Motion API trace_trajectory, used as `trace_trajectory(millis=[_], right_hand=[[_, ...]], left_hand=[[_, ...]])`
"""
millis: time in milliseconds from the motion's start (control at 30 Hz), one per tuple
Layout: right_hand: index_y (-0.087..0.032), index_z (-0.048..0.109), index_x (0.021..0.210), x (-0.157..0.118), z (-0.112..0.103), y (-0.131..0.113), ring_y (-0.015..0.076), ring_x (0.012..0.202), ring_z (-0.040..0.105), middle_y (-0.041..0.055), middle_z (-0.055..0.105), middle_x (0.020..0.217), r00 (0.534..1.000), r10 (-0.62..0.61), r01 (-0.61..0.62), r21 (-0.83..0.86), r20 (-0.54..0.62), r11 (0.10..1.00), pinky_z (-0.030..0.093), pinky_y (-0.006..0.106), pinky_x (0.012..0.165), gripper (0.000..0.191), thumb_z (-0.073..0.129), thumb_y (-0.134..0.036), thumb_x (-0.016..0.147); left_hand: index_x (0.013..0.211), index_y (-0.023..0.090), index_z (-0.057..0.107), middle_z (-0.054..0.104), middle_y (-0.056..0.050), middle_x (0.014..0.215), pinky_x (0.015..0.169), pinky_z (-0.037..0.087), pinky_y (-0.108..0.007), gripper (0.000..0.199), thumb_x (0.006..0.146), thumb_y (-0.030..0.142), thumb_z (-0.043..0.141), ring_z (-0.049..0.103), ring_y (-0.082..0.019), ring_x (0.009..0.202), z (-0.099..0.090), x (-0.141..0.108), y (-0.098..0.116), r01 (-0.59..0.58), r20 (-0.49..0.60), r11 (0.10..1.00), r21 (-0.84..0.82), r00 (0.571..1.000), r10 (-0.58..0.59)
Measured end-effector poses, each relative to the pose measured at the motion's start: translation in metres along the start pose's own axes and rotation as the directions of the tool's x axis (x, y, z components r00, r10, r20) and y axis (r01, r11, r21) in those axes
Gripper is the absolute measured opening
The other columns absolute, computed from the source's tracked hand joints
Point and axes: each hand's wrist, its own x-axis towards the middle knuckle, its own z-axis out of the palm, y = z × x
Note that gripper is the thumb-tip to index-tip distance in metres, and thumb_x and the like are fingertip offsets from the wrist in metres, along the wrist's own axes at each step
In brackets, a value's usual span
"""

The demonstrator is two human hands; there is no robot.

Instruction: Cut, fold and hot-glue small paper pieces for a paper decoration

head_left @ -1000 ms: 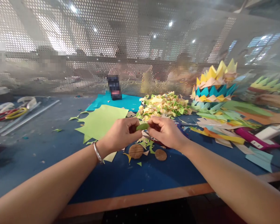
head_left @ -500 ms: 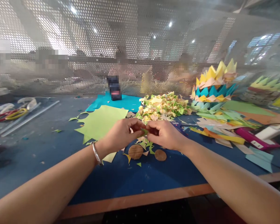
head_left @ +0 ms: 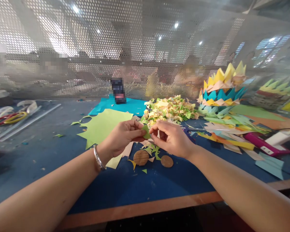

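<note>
My left hand is closed, thumb and index finger pinching a small green paper piece. Close beside that piece is my right hand, fingers curled and thumb and index tips slightly apart. Whether its fingertips touch the paper's edge is hard to make out. Two round wooden discs, a larger one and a smaller one, lie below my hands among green and pale paper scraps. A large light-green paper sheet with a cut-out, jagged edge lies beyond my left hand.
Behind my hands rises a heap of small paper pieces. Stacked zigzag paper crowns stand back right, near a magenta glue gun. Scissors lie left, beside clear sticks. A perforated metal screen closes the back.
Both hands were together at the green paper piece. My right fingers have drawn slightly apart, and the piece now shows more fully, tilted up in my left fingers.
</note>
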Motion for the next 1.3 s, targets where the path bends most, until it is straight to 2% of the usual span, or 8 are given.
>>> trace_trajectory(millis=[100, 300, 667, 867, 1000, 1167, 1300], right_hand=[[-0.018, 0.06, 0.091, -0.001, 0.001, 0.002, 0.0079, 0.056, 0.049, 0.0009, 0.058, 0.08, 0.998, -0.059, 0.061, -0.056, 0.031, 0.997, 0.042, 0.024, 0.054, 0.006, 0.057, -0.016, 0.087], [-0.018, 0.062, 0.096, -0.002, 0.001, 0.005, 0.0069, 0.053, 0.049, 0.0015, 0.06, 0.084, 0.995, -0.094, 0.095, -0.054, 0.022, 0.994, 0.043, 0.025, 0.054, 0.008, 0.058, -0.016, 0.089], [-0.017, 0.064, 0.094, 0.0, -0.001, 0.003, 0.0086, 0.058, 0.048, 0.0001, 0.057, 0.076, 0.987, -0.16, 0.158, -0.047, -0.035, 0.986, 0.042, 0.024, 0.054, 0.004, 0.061, -0.017, 0.092], [-0.019, 0.061, 0.083, 0.002, -0.002, 0.002, 0.0093, 0.059, 0.048, -0.0001, 0.056, 0.073, 0.997, -0.068, 0.068, 0.001, -0.046, 0.998, 0.039, 0.023, 0.052, 0.009, 0.058, -0.016, 0.091], [-0.019, 0.059, 0.079, 0.002, -0.002, 0.002, 0.0086, 0.056, 0.046, 0.0003, 0.058, 0.074, 0.999, 0.007, -0.005, 0.034, -0.052, 0.999, 0.038, 0.024, 0.05, 0.01, 0.059, -0.018, 0.089], [-0.019, 0.059, 0.078, 0.001, -0.001, 0.001, 0.008, 0.055, 0.044, -0.0007, 0.056, 0.072, 0.996, 0.05, -0.045, 0.062, -0.08, 0.997, 0.037, 0.024, 0.051, 0.009, 0.059, -0.018, 0.087], [-0.019, 0.057, 0.077, 0.001, 0.0, 0.001, 0.0079, 0.055, 0.044, -0.0006, 0.056, 0.072, 0.993, 0.079, -0.073, 0.075, -0.082, 0.995, 0.038, 0.025, 0.051, 0.009, 0.059, -0.019, 0.086]], left_hand=[[0.078, 0.015, 0.06, 0.069, 0.001, 0.074, 0.072, 0.054, -0.025, 0.012, 0.078, 0.014, 0.072, 0.068, -0.011, 0.069, -0.001, 0.001, 0.0, 0.036, 0.004, 0.997, -0.066, 0.999, -0.036], [0.075, 0.014, 0.059, 0.069, 0.001, 0.072, 0.073, 0.054, -0.022, 0.013, 0.082, 0.008, 0.068, 0.068, -0.01, 0.068, -0.001, 0.001, 0.002, 0.082, -0.012, 0.983, -0.163, 0.996, -0.086], [0.075, 0.013, 0.066, 0.071, -0.001, 0.072, 0.071, 0.054, -0.02, 0.009, 0.083, 0.008, 0.067, 0.069, -0.01, 0.068, -0.002, 0.003, 0.002, 0.108, -0.007, 0.972, -0.208, 0.994, -0.112], [0.076, 0.012, 0.071, 0.074, -0.004, 0.073, 0.078, 0.057, -0.027, 0.007, 0.082, 0.012, 0.069, 0.071, -0.014, 0.07, 0.004, 0.0, 0.003, 0.106, 0.026, 0.989, -0.105, 0.994, -0.104], [0.076, 0.013, 0.073, 0.074, -0.004, 0.074, 0.079, 0.058, -0.031, 0.011, 0.082, 0.022, 0.072, 0.071, -0.015, 0.07, 0.007, -0.002, 0.002, 0.07, 0.044, 0.994, -0.078, 0.997, -0.067], [0.084, 0.014, 0.074, 0.075, -0.004, 0.08, 0.078, 0.058, -0.029, 0.014, 0.075, 0.024, 0.079, 0.071, -0.014, 0.073, 0.008, -0.004, 0.0, -0.01, 0.063, 1.0, 0.008, 0.998, 0.01], [0.084, 0.014, 0.074, 0.075, -0.003, 0.077, 0.076, 0.058, -0.027, 0.013, 0.076, 0.024, 0.078, 0.072, -0.014, 0.073, 0.01, -0.005, -0.002, -0.047, 0.029, 0.995, 0.089, 0.999, 0.045]])
